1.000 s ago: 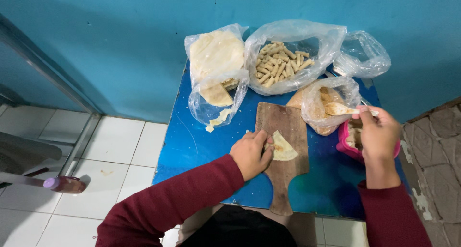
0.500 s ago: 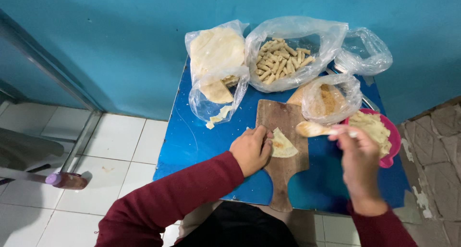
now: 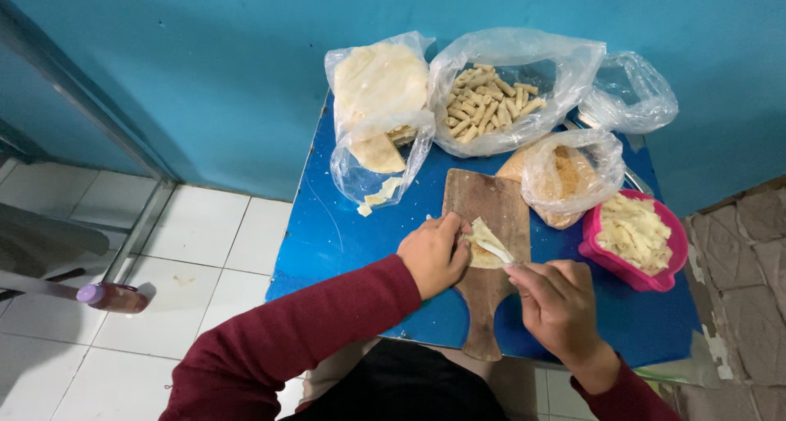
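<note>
Head camera, looking down on a small blue table (image 3: 344, 233) set against a blue wall. A wooden cutting board (image 3: 483, 294) lies on it, handle toward the person, and a pale dough wrapper (image 3: 481, 243) rests on the board's middle. The left hand (image 3: 432, 256) presses its fingers against the wrapper's left edge, pinning it to the board; its grip is closed on the wrapper. The right hand (image 3: 557, 302) sits just right of the board and holds a thin white utensil (image 3: 496, 250) (a spoon or a spatula, I cannot tell which) whose tip lies on the wrapper; that grip is closed around the handle.

Behind the board stand clear plastic bags: one with a stack of wrappers (image 3: 378, 90), one with small rolled sticks (image 3: 490, 106), one with brown crumbs (image 3: 569, 175), and a nearly empty one (image 3: 634, 94). A pink bowl (image 3: 596, 253) of shredded pale filling sits at the right edge, near the right hand. Both sleeves are dark red.
</note>
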`<state>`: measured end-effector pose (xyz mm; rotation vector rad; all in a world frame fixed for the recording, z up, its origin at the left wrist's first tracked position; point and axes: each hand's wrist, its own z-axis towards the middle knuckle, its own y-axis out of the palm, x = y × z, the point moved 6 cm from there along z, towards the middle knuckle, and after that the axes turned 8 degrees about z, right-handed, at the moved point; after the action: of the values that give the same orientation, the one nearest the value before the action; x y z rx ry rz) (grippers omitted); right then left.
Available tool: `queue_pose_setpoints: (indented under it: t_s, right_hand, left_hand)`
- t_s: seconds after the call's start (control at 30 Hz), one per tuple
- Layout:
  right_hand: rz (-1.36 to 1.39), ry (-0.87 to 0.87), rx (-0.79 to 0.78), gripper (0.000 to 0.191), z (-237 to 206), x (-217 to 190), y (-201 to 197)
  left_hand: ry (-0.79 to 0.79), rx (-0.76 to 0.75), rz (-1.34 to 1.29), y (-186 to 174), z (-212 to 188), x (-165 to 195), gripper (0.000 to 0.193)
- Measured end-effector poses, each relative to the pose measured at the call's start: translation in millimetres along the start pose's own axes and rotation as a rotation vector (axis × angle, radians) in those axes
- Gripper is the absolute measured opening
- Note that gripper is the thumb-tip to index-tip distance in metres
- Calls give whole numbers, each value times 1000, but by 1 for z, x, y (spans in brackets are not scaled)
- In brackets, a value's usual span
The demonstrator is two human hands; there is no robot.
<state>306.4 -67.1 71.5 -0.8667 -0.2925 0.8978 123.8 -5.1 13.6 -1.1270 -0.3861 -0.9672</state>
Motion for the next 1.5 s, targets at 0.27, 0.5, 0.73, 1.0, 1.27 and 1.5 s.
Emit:
queue_pose_setpoints:
  t_s: [0.27, 0.5, 0.73, 1.0, 1.27, 1.5]
  right_hand:
    - [-278, 284, 173, 13, 14, 75, -33]
    - [-202, 184, 229, 34, 53, 60, -34]
    - [101, 572, -240, 20, 7, 60, 38]
    - [393, 654, -60, 17, -5, 70, 53]
    - [512, 656, -83, 21, 7, 53, 46]
    - [341, 487, -165, 24, 25, 31, 34]
  left_hand:
    - [1, 0, 3, -2, -1, 4, 20]
    - [76, 44, -51, -3, 2, 7, 14]
    - [119, 9, -73, 12, -1, 9, 16]
    - [115, 43, -7, 5, 3, 11, 21]
    - [219, 22, 57, 2, 2, 16, 25]
    - [268, -25, 201, 9, 0, 14, 13]
